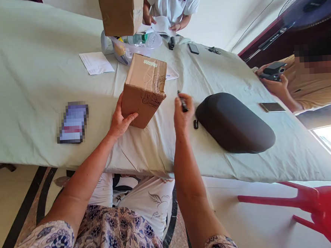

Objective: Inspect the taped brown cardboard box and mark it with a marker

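Note:
My left hand (121, 121) grips the lower left side of a small brown cardboard box (145, 88) that stands tilted on the pale green tablecloth (33, 72). Drawn black marks show on its front and right faces. My right hand (182, 115) is closed around a black marker pen (182, 101), just right of the box and apart from it. The marker's black cap (195, 124) lies on the cloth beside my right hand.
A black padded case (234, 121) lies right of my hand. A phone (73, 123) lies at the left, a second cardboard box (121, 12) and a clear bowl (138, 47) farther back, with a paper (96, 62). Two other people are at the table. A red stool (319, 208) stands at the lower right.

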`<action>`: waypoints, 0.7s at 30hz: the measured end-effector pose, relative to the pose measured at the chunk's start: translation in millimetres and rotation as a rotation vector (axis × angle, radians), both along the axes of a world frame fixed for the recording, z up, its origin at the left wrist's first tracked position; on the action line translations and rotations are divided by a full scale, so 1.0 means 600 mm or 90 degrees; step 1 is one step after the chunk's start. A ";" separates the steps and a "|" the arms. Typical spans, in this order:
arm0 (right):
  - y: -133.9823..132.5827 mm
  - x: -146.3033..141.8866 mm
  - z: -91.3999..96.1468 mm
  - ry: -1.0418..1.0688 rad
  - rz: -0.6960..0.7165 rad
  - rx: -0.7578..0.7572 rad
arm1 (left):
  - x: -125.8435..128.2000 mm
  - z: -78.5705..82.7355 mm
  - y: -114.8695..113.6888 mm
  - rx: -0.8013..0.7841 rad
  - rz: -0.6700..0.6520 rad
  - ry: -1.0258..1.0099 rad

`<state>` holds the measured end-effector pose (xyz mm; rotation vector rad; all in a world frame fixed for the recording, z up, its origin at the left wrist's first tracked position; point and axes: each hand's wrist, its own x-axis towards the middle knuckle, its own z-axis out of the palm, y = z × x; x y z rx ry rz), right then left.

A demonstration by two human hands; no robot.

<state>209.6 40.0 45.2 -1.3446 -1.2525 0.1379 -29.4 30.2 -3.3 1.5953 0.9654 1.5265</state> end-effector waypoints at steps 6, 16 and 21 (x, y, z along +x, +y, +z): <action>0.000 0.003 -0.068 -0.222 -0.003 -0.299 | -0.003 0.002 -0.005 0.007 -0.004 0.028; -0.011 0.003 -0.066 -0.338 0.017 -0.418 | -0.014 0.011 -0.005 0.072 -0.007 0.026; -0.015 -0.003 -0.061 -0.353 0.016 -0.431 | -0.037 0.029 -0.027 0.047 0.187 0.039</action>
